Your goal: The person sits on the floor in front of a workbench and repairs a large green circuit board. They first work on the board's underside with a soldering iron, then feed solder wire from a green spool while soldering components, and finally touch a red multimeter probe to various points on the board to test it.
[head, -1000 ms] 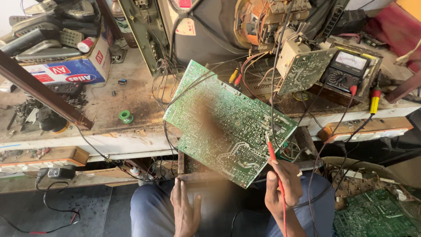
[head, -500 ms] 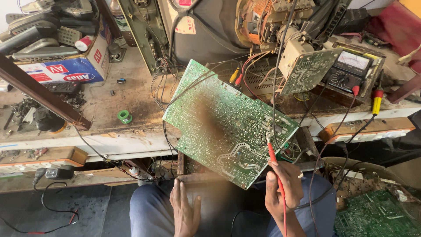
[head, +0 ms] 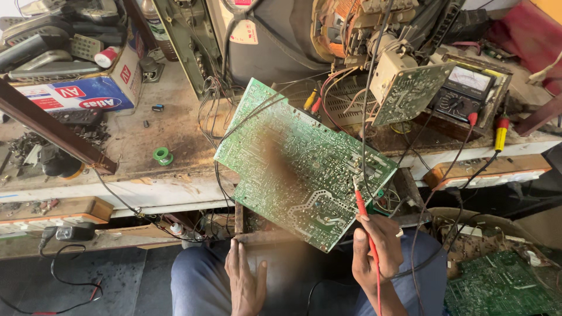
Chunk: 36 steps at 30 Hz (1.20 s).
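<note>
My left hand (head: 244, 282) lies flat on my lap, fingers spread, holding nothing. My right hand (head: 377, 254) is closed around a red probe (head: 362, 206), tip up against the green circuit board (head: 304, 164) just above that hand. Board sits tilted, up and right of my left hand, its far part over the surface (head: 146, 146) edge. Further out past my right hand: analog multimeter (head: 465, 88) with a yellow plug (head: 500, 133). Far up-left of my left hand: green solder spool (head: 162, 155), then a box of old remotes (head: 76, 88).
</note>
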{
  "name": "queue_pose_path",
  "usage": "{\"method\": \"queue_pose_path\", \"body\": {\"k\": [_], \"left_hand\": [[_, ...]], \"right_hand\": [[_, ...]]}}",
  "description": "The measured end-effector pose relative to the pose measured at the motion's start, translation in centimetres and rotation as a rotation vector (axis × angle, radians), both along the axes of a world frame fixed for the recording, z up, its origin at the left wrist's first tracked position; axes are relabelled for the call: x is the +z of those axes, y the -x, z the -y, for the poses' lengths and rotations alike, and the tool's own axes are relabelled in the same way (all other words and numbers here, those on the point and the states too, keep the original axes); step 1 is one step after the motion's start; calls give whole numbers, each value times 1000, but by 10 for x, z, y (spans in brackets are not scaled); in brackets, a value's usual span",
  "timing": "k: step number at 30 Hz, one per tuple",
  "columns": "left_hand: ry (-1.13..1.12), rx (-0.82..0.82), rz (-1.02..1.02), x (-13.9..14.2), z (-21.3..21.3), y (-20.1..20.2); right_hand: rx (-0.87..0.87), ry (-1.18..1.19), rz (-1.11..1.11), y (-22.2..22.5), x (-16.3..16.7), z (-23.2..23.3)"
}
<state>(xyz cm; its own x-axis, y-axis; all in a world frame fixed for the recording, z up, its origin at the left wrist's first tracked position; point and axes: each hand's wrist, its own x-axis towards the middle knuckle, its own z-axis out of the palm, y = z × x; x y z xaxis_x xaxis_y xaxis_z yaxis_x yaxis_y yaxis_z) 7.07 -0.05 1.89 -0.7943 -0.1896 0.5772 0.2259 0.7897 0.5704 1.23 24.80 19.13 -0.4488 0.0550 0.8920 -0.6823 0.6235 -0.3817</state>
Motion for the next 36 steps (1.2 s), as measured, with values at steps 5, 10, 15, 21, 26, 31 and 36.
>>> {"method": "queue_pose_path", "body": {"k": [5, 10, 15, 21, 26, 31, 36], "left_hand": [[2, 0, 5, -1, -1, 1], [-5, -1, -4, -1, -1, 1], [-1, 1, -3, -4, 0, 3], [8, 2, 19, -6, 2, 5], [15, 0, 5, -6, 4, 7], [13, 0, -8, -8, 5, 8], [2, 6, 5, -8, 5, 7]], "right_hand": [[-4, -4, -5, 0, 0, -1], [-5, -3, -4, 0, -1, -2], [-12, -7, -6, 1, -5, -1], [-24, 0, 26, 1, -6, 1], [-15, 2, 14, 5, -5, 2], [-15, 6, 11, 6, -5, 3], [-14, 11, 16, 5, -4, 5]]}}
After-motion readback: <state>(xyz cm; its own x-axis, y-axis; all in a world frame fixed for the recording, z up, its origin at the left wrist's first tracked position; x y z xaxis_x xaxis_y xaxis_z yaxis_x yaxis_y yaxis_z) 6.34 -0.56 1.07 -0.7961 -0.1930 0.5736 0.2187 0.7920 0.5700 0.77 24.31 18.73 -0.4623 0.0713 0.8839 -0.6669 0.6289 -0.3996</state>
